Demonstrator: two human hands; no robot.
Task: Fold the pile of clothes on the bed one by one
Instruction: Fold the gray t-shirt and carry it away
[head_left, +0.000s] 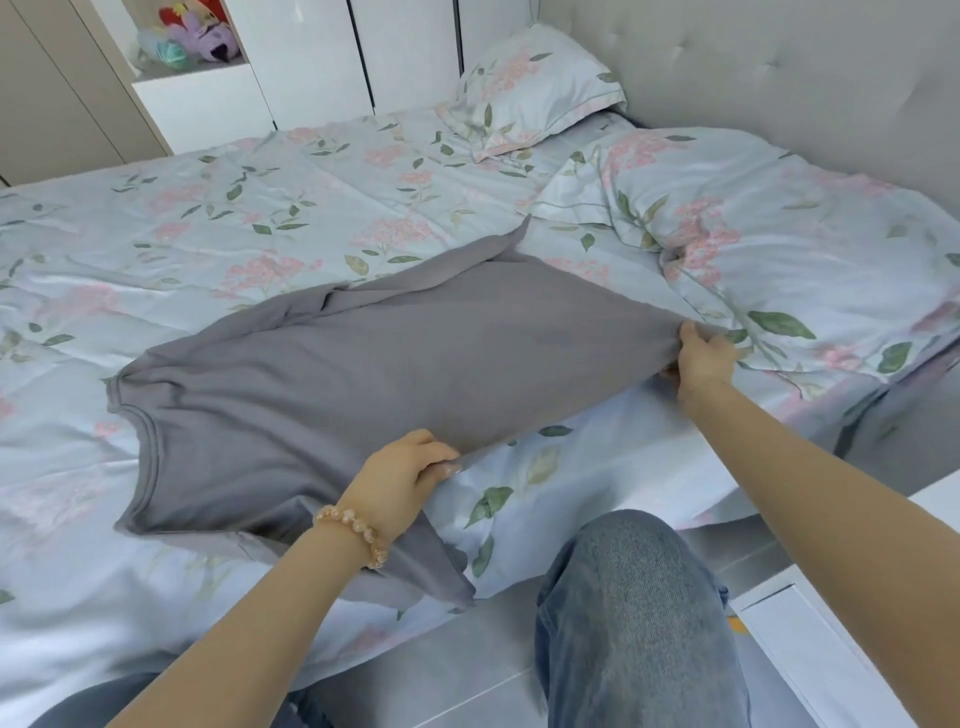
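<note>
1. Holding item: grey T-shirt (363, 374), one piece, spread across the near half of the bed (156, 218), neckline to the person's left, hem to the right. Its long axis runs left to right across the view, roughly parallel to the bed's near edge.
2. Left hand (400, 480): fingers curled over the shirt's near edge about midway along the body, pinching the cloth. Beaded bracelet (356, 530) on the wrist.
3. Right hand (701, 361): reached further out, fingers closed round the near corner of the hem, fabric bunched in the grip and drawn taut between the two hands.
4. Relation of note: both grips sit on the near long side; the far side and far sleeve (511, 244) lie beyond, away from the person. The left hand is nearer the body, the right nearer the hem end. A lengthwise fold would likely carry this near edge away towards the far one.
5. Surroundings: floral duvet (753, 228) rumpled at right, pillow (535, 88) at the head. No pile of other clothes shows in view.
</note>
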